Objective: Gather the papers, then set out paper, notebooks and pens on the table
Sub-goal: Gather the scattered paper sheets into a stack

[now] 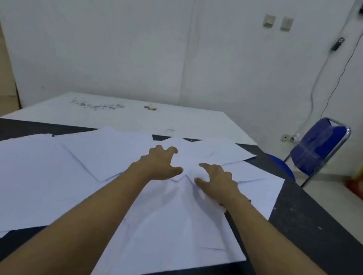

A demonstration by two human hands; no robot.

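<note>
2 hands rest side by side mid-desk (312, 216): left hand (159, 165) and right hand (218, 178), fingers (152, 151) spread and bent, tips pressing loose white papers (28, 178), pinching none. Most sheets fan out leftward, nearer the left hand; fewer lie to the right.

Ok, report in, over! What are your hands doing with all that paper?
Both hands spread: left hand, right hand, fingers pressing the loose white paper sheets. Sheets scattered, overlapping on the dark table. Nothing lying on top.
</note>
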